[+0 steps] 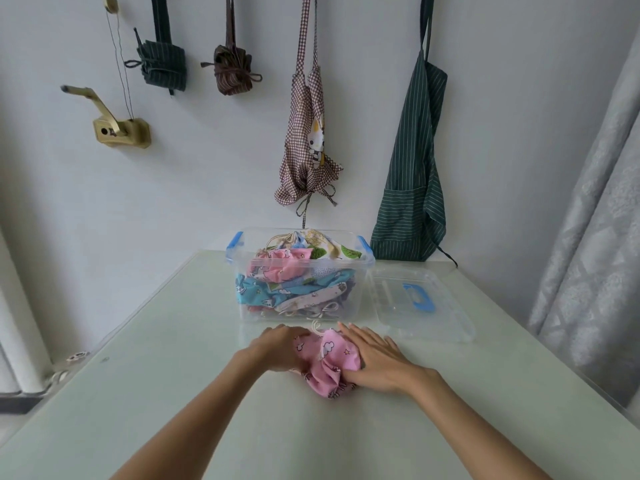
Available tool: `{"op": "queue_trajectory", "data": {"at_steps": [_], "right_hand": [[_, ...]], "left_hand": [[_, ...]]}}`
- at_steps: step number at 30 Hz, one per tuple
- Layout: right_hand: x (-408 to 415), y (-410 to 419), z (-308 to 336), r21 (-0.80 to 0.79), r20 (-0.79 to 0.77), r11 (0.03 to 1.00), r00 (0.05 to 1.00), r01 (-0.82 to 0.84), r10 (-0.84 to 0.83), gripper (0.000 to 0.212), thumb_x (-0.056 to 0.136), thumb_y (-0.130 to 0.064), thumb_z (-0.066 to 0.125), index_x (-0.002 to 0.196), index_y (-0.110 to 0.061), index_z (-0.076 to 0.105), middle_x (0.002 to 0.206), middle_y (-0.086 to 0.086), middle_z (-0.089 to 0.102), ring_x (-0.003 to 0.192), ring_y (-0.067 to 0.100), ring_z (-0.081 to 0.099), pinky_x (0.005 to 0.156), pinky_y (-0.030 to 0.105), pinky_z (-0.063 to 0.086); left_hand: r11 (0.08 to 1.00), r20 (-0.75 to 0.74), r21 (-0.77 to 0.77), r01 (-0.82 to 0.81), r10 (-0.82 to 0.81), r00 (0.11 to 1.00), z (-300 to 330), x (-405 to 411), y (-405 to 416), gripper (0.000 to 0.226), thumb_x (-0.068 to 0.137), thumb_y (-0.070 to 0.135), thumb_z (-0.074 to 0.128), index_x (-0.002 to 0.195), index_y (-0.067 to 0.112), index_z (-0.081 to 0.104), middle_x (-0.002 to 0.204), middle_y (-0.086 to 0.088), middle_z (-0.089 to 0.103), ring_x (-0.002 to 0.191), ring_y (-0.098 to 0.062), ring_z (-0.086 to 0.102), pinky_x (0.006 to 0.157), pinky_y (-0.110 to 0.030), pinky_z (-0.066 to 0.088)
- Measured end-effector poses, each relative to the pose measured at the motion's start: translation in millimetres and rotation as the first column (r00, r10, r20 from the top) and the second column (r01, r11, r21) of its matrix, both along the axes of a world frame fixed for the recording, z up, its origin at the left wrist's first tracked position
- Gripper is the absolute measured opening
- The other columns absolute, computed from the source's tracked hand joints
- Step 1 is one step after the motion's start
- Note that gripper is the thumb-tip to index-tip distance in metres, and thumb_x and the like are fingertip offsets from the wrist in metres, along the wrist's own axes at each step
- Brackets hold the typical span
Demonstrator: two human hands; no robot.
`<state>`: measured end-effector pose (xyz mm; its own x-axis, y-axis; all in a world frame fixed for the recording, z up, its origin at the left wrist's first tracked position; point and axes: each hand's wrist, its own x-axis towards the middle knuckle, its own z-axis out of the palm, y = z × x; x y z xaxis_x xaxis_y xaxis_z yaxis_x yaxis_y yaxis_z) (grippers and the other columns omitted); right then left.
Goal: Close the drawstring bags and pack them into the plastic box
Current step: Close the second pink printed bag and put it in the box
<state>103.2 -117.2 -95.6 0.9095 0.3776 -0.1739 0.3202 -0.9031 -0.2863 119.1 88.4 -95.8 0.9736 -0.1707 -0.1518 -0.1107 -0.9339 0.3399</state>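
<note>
Now both hands flank pink bag (pixel 327 358) on table (pixel 173 375): left hand (pixel 277 348) fingers curled gripping cloth, right hand (pixel 375 358) fingers straight, pressing.

A pale glass-topped table (pixel 173 341) stands against a white wall, and on it, toward the far edge, sits a clear plastic box with blue latches (pixel 362 271), filled with printed fabric drawstring bags (pixel 294 271). Just right of the box lies its clear lid with a blue handle (pixel 420 303). In front of the box lies a pink printed drawstring bag (pixel 329 358), with the left hand (pixel 277 348) at its left side and the right hand (pixel 377 358) resting on its right side.
</note>
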Motion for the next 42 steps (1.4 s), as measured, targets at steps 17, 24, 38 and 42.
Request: {"op": "queue_trajectory", "data": {"at_steps": [17,24,38,42], "right_hand": [[-43,19,64,0.511,0.024,0.857,0.995,0.068,-0.093,0.05,0.084,-0.01,0.062,0.129,-0.029,0.05,0.116,-0.001,0.063,0.104,0.019,0.061,0.095,0.042,0.049],[33,52,139,0.549,0.36,0.835,0.915,-0.048,-0.184,0.037,0.09,-0.016,0.053,0.125,-0.03,0.05,0.113,-0.001,0.057,0.106,0.014,0.04,0.092,0.033,0.036],[140,58,145,0.017,0.067,1.0,0.998,-0.02,0.019,0.069,0.095,-0.05,0.039,0.15,-0.034,-0.001,0.16,-0.001,-0.006,0.147,0.018,-0.004,0.119,0.046,-0.001],[148,62,145,0.027,0.157,0.997,0.985,-0.077,0.072,0.056,0.102,-0.029,0.032,0.15,-0.033,0.004,0.159,-0.006,-0.003,0.147,0.016,0.003,0.119,0.041,0.003]], "left_hand": [[0.992,0.243,-0.104,0.068,-0.041,0.969,96,-64,10,0.048,0.081,0.02,0.071,0.127,0.024,0.057,0.125,-0.001,0.061,0.112,-0.022,0.056,0.089,-0.029,0.045],[0.978,0.487,-0.2,0.056,0.05,0.872,181,-9,41,0.039,0.083,0.019,0.069,0.121,0.023,0.061,0.116,0.0,0.067,0.095,-0.019,0.06,0.076,-0.029,0.043],[0.997,-0.11,-0.024,0.079,-0.082,0.991,152,127,44,0.075,0.089,0.055,0.047,0.15,0.027,0.015,0.16,-0.004,0.004,0.147,-0.022,0.004,0.119,-0.046,0.009],[0.999,-0.042,-0.037,0.017,-0.019,0.999,158,140,34,0.063,0.088,0.05,0.055,0.137,0.013,0.043,0.144,-0.008,0.043,0.132,-0.023,0.04,0.106,-0.035,0.033]]}}
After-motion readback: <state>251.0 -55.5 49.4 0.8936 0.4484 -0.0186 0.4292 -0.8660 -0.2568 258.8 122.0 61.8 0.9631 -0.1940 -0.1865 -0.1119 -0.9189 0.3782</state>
